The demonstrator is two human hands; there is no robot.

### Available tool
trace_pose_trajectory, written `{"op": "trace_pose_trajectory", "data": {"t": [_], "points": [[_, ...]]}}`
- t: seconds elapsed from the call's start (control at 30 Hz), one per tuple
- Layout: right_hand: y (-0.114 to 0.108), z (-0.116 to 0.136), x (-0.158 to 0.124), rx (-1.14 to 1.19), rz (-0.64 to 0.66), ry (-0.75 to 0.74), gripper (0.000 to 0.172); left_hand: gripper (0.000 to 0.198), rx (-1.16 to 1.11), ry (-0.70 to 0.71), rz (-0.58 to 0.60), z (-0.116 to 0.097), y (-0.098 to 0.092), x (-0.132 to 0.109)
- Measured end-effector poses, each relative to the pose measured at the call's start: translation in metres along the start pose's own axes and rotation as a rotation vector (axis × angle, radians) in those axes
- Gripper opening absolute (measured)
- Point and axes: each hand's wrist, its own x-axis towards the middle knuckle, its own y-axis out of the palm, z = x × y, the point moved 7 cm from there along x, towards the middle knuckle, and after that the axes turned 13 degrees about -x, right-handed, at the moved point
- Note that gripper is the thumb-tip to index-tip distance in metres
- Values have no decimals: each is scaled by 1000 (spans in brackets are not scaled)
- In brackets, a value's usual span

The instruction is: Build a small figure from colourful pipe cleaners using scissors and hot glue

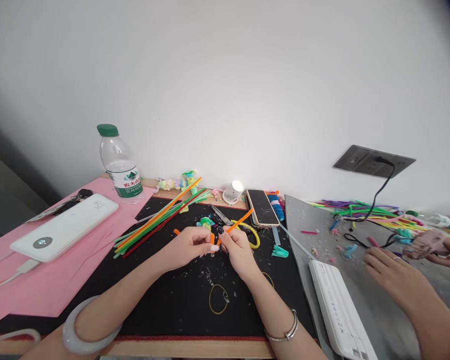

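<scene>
My left hand [196, 247] and my right hand [237, 250] meet over the black mat [153, 305], both with fingers pinched on an orange pipe cleaner [242, 220]. One straight length of it sticks out up and to the right of my right hand. A short orange piece shows between the fingers of my left hand. Just behind my hands lie scissors [220, 215], a green-and-blue fuzzy piece [205, 221] and a bent yellow pipe cleaner [254, 237]. To the left rests a bundle of coloured pipe cleaners [153, 225].
A water bottle [122, 170] and a white power bank [65, 227] stand left on pink paper [67, 280]. A phone [262, 207] and paper cup [233, 192] are behind. Right are another power bank [339, 305], a black cable [377, 197] and a co-worker's hands [393, 277].
</scene>
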Motion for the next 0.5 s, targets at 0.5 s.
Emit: {"op": "trace_pose_trajectory", "data": {"t": [0.5], "points": [[23,12,-7,56,405,-22,44,29,-21,-222,324,5,15,-14]]}}
